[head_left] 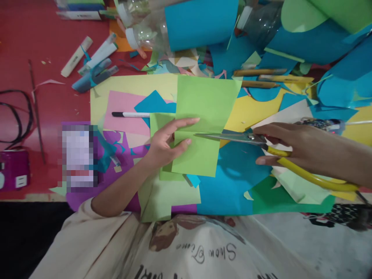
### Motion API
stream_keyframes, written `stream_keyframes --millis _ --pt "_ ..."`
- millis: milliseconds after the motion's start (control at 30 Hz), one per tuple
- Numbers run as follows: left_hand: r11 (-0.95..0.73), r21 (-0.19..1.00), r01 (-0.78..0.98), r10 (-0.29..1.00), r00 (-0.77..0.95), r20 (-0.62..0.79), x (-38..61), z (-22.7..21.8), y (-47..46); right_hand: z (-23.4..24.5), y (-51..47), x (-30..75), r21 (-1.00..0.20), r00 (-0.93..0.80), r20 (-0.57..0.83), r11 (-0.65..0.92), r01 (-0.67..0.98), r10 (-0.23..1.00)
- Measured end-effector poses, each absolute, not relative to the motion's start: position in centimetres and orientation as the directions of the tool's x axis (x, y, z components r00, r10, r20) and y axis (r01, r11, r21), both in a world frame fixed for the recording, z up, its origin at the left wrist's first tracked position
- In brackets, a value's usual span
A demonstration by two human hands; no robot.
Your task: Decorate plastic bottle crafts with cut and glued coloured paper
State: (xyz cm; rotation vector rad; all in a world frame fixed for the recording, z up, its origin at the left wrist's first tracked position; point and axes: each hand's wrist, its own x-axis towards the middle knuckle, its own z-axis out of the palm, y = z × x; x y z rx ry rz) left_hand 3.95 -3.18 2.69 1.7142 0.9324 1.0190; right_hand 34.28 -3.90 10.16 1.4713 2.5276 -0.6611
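Note:
My left hand [168,141] pinches the left edge of a light green paper sheet [206,104], thumb on top and fingers stretched along it. My right hand [293,145] is closed round the yellow handles of a pair of scissors [232,137]. The scissor blades lie across the green sheet from its right edge, near its middle. The sheet is lifted a little above a pile of coloured papers.
Blue [232,182], yellow [252,112], pink [122,110] and purple papers cover the red table [29,46]. A black-capped pen [130,114] lies left of the sheet. Glue sticks [77,56], plastic bottles [142,33] and rolled blue paper [200,21] stand at the back. A black cable [17,116] lies far left.

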Motion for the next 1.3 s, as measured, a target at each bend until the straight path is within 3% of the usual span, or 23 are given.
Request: stream_keyframes --millis 833,1300 --pt "-0.345 0.926 0.157 0.886 0.38 0.266 3.99 2.44 -3.18 10.17 -3.65 33.72 -0.346 -0.446 -0.455 0.308 0.886 0.771" --pt "-0.25 0.948 0.195 0.918 0.358 0.169 3.6 1.88 -3.3 10.04 -3.89 34.42 -0.352 -0.525 -0.321 0.415 0.839 0.788"
